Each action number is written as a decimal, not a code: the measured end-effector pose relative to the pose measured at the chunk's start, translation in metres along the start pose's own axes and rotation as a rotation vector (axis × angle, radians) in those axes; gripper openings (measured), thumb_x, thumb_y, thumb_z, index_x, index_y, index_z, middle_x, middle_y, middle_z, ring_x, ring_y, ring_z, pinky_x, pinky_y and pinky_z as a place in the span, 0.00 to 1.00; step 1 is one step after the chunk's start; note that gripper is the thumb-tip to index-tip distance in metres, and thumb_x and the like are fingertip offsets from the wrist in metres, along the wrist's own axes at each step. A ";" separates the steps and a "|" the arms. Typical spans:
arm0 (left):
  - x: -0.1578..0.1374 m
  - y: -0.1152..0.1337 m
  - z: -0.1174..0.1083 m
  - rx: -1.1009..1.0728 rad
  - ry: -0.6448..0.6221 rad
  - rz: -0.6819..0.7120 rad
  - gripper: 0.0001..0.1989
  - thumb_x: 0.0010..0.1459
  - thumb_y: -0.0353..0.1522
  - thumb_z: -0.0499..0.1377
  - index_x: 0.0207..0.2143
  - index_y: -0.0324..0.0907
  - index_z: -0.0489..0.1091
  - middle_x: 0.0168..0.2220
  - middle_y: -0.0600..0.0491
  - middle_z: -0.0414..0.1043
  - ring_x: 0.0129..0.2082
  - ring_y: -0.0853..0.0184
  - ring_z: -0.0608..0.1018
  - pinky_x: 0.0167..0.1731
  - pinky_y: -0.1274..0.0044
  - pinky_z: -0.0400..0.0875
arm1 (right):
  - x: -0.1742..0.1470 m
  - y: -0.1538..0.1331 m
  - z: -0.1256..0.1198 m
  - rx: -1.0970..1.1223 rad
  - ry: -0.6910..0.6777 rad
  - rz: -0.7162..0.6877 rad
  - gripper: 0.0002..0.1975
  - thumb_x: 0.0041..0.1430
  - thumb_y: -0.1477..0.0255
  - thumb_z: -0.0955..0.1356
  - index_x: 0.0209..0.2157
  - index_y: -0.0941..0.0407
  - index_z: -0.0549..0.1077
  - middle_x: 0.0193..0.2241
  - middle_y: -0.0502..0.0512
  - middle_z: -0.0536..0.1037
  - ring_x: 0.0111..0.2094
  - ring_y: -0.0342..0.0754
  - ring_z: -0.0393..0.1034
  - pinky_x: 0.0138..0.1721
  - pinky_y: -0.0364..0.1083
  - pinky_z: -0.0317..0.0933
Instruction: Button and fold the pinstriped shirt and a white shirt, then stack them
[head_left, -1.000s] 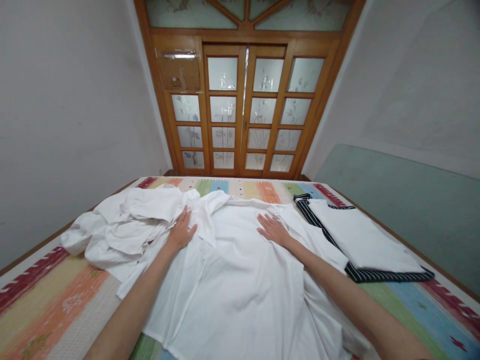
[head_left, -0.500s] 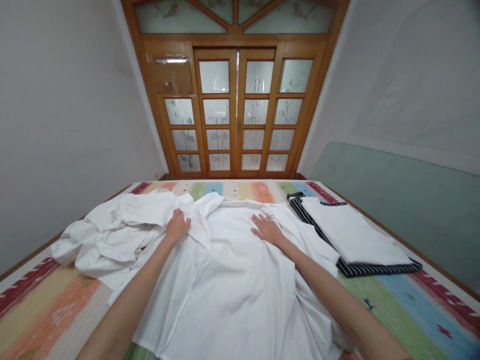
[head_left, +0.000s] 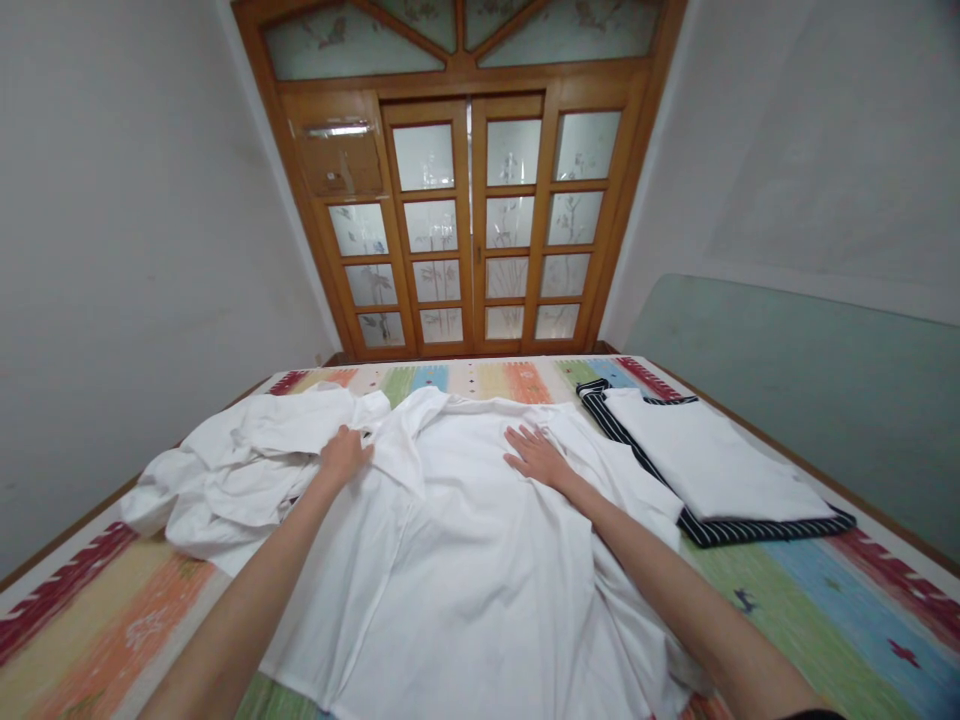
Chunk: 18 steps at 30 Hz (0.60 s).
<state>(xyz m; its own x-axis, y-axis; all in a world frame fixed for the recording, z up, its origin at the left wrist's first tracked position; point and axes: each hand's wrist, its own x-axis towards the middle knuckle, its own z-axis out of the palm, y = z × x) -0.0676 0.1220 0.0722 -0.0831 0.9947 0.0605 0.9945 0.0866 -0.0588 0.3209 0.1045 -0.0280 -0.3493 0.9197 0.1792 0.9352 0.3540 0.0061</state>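
A white shirt [head_left: 480,560] is spread out in front of me, with creases running down its body and its collar end away from me. My left hand [head_left: 346,456] is closed on the fabric at the shirt's upper left, fingers curled. My right hand [head_left: 537,458] lies flat on the upper right of the shirt, fingers stretched out and slightly apart. Left of my left hand, a crumpled white garment [head_left: 240,450] touches the shirt; where one ends and the other begins is hard to see.
On the right lies a folded white garment [head_left: 720,455] on top of a folded black garment with white stripes [head_left: 750,532]. Everything rests on a bed with a multicoloured striped cover [head_left: 795,600]. Beyond stand wooden glazed doors [head_left: 469,230], with walls on both sides.
My left hand has shifted slightly left, closed on the shirt fabric. My right hand stays flat in nearly the same place. The camera view has tilted a little.
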 end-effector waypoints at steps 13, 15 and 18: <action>-0.017 0.033 -0.036 0.106 0.017 0.315 0.19 0.67 0.31 0.41 0.46 0.31 0.69 0.43 0.34 0.75 0.47 0.54 0.76 0.45 0.69 0.68 | 0.002 0.000 0.001 0.000 -0.002 -0.001 0.31 0.68 0.55 0.52 0.65 0.57 0.57 0.66 0.57 0.56 0.66 0.56 0.47 0.64 0.58 0.44; -0.029 0.051 -0.051 0.078 -0.020 0.385 0.19 0.68 0.33 0.40 0.48 0.32 0.67 0.40 0.36 0.75 0.43 0.55 0.78 0.40 0.69 0.70 | 0.002 0.001 0.003 0.006 0.008 -0.005 0.31 0.68 0.55 0.52 0.65 0.57 0.57 0.66 0.58 0.56 0.66 0.56 0.48 0.64 0.59 0.44; -0.053 0.083 -0.070 0.011 -0.104 0.573 0.17 0.68 0.34 0.42 0.47 0.36 0.66 0.40 0.38 0.76 0.42 0.57 0.79 0.39 0.71 0.70 | 0.002 0.002 0.004 0.010 0.018 -0.005 0.31 0.68 0.56 0.53 0.65 0.57 0.57 0.66 0.58 0.56 0.66 0.57 0.47 0.64 0.59 0.44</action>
<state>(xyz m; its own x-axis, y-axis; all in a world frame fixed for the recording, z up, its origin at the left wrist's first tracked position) 0.0235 0.0724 0.1339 0.4616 0.8833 -0.0823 0.8820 -0.4669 -0.0640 0.3217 0.1074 -0.0319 -0.3525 0.9148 0.1971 0.9329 0.3601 -0.0033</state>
